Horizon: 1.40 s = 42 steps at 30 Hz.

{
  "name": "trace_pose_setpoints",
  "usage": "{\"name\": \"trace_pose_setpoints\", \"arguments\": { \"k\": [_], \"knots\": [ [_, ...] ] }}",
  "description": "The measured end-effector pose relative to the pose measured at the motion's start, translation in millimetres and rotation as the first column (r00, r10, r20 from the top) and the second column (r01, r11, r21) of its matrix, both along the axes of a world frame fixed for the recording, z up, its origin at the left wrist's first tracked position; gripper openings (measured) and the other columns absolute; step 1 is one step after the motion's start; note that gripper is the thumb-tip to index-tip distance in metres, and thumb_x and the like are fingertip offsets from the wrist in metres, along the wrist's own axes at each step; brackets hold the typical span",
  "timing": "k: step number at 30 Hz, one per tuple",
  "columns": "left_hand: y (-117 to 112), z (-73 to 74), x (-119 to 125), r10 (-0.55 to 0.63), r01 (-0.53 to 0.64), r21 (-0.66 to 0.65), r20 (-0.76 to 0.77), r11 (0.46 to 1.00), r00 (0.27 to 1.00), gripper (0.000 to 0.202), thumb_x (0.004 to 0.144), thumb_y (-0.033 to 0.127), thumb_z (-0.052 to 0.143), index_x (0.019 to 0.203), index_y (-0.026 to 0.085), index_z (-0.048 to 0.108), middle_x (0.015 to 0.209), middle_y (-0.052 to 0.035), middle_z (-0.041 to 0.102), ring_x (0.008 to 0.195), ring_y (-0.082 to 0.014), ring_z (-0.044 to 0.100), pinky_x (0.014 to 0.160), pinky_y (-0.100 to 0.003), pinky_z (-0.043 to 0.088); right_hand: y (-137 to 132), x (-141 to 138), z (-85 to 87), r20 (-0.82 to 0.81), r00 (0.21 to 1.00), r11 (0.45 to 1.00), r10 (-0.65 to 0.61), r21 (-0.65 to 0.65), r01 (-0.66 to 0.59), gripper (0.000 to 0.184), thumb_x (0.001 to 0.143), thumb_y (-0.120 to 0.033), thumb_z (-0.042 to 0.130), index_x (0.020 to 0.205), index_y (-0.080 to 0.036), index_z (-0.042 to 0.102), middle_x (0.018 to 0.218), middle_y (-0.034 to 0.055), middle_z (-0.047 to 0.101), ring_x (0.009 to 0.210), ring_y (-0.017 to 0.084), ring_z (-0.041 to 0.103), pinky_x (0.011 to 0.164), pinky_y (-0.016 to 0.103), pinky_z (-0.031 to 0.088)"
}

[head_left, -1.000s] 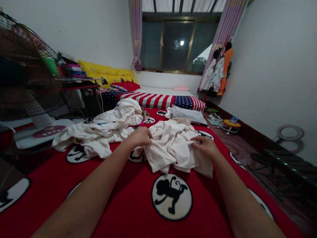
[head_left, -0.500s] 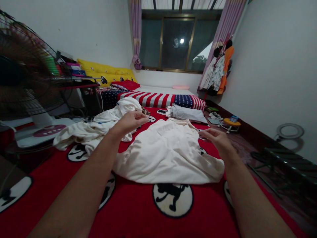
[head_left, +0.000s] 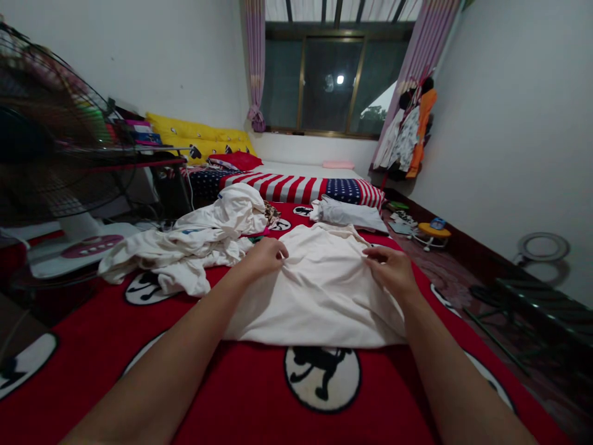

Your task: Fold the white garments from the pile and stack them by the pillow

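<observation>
A white garment (head_left: 319,309), its exact kind hard to tell, lies spread with soft wrinkles on the red cover (head_left: 236,395) in front of me. At its left side, the thumb and fingers of my left hand (head_left: 266,258) pinch the cloth, and creases run from that grip. My right hand (head_left: 391,267) is closed at the opposite side, fingertips on the fabric there. Beyond the garment rests a folded light-grey cloth bundle (head_left: 349,213). To the left is a loose heap of white clothes (head_left: 208,232).
A running fan (head_left: 60,154) stands at the left beside a cluttered desk (head_left: 152,151). At the back is a bed with a striped, starred cover (head_left: 287,185). On the right floor are an orange stool (head_left: 433,228) and a dark bench (head_left: 546,303). Clothes (head_left: 407,136) hang by the window.
Both hands have moved inward from beside the garment onto its sides and taken hold of the cloth. The garment's side parts have been drawn in, making it narrower.
</observation>
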<state>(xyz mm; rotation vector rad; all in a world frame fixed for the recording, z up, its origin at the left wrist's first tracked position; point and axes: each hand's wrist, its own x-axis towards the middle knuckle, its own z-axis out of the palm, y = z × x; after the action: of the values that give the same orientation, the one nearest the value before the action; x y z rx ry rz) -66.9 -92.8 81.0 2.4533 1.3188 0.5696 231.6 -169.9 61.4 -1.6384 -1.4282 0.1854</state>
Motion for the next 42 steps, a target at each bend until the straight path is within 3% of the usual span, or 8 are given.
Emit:
{"name": "trace_pose_setpoints", "arguments": {
  "k": [7,13,19,26,30,34,38,42],
  "knots": [
    [-45.7,71.3,-21.6,-0.200,0.387,-0.452,0.406,0.804,0.892,0.038,0.048,0.031,0.084,0.084,0.020,0.078,0.067,-0.0050,0.072,0.063,-0.0241,0.067,0.058,-0.030,0.052,-28.0,16.6,44.3,-0.552,0.749,0.866,0.366,0.497,-0.057,0.022,0.062,-0.026,0.075,0.083,-0.024,0.069,0.071,-0.0029,0.061,0.055,0.009,0.050,0.053,0.022,0.041],
    [10.3,6.4,-11.7,0.031,0.093,-0.229,0.487,0.969,0.873,0.047,0.062,0.043,0.075,0.099,0.015,0.072,0.105,-0.0119,0.072,0.102,-0.0304,0.065,0.086,-0.037,0.051,10.6,24.4,-14.5,-0.277,0.956,0.995,-0.100,-0.055,0.088,0.038,0.067,-0.040,0.073,0.093,-0.014,0.067,0.089,0.0099,0.069,0.076,0.020,0.063,0.067,0.032,0.051],
    [32.5,-54.1,0.5,0.228,-0.184,-0.169,0.298,0.968,0.927,0.084,0.058,0.037,0.079,0.133,0.010,0.051,0.141,-0.0232,0.047,0.125,-0.0359,0.051,0.100,-0.043,0.042,26.7,15.1,-45.6,-0.220,0.970,0.980,-0.106,-0.191,0.063,0.072,0.056,-0.029,0.081,0.121,-0.008,0.057,0.105,0.0166,0.067,0.080,0.022,0.064,0.074,0.036,0.051],
    [30.6,-28.8,-2.8,0.166,-0.059,-0.178,0.674,0.982,0.720,0.049,0.063,0.028,0.066,0.109,0.012,0.069,0.104,-0.0060,0.072,0.095,-0.0242,0.066,0.082,-0.030,0.051,3.9,-14.7,-13.2,-0.450,0.799,0.882,0.400,-0.049,-0.470,0.057,0.065,-0.034,0.074,0.118,-0.018,0.060,0.091,0.0046,0.067,0.069,0.014,0.061,0.059,0.024,0.047],
    [52.3,-17.8,-34.7,0.258,-0.430,-0.093,0.903,0.898,0.343,0.045,0.064,0.028,0.062,0.106,0.012,0.067,0.097,-0.0057,0.071,0.088,-0.0194,0.065,0.077,-0.025,0.051,9.3,-11.7,-18.6,-0.533,0.836,0.990,0.129,0.017,-0.142,0.059,0.071,-0.045,0.066,0.121,-0.016,0.054,0.103,0.0102,0.065,0.063,0.013,0.061,0.052,0.024,0.049],
    [64.7,-23.7,-56.2,0.370,-0.604,-0.181,0.907,0.776,0.204,0.041,0.061,0.023,0.061,0.101,0.014,0.063,0.091,-0.0046,0.067,0.082,-0.0173,0.063,0.072,-0.023,0.050,23.4,0.1,-43.9,-0.431,0.897,0.989,-0.099,-0.143,0.041,0.094,0.060,-0.041,0.073,0.141,-0.015,0.035,0.128,0.0192,0.054,0.075,0.021,0.066,0.054,0.030,0.054],
    [62.6,-26.7,-50.9,0.464,-0.457,-0.331,0.860,0.825,0.214,0.036,0.059,0.020,0.057,0.094,0.013,0.062,0.079,-0.0015,0.064,0.070,-0.0161,0.060,0.062,-0.023,0.048,28.5,-5.0,-54.2,-0.279,0.960,0.977,0.011,-0.201,-0.070,0.101,0.058,-0.038,0.076,0.145,-0.013,0.030,0.116,0.0144,0.063,0.093,0.024,0.064,0.069,0.031,0.053],
    [51.2,-20.9,-38.3,0.446,-0.316,-0.350,0.835,0.882,0.321,0.041,0.055,0.017,0.059,0.096,0.013,0.064,0.073,-0.0007,0.065,0.062,-0.0153,0.059,0.058,-0.023,0.047,19.1,-22.8,-45.6,-0.122,0.966,0.929,0.228,-0.269,-0.254,0.042,0.068,-0.037,0.068,0.104,-0.015,0.066,0.082,0.0028,0.069,0.076,0.019,0.063,0.064,0.025,0.048]
  ]
}}
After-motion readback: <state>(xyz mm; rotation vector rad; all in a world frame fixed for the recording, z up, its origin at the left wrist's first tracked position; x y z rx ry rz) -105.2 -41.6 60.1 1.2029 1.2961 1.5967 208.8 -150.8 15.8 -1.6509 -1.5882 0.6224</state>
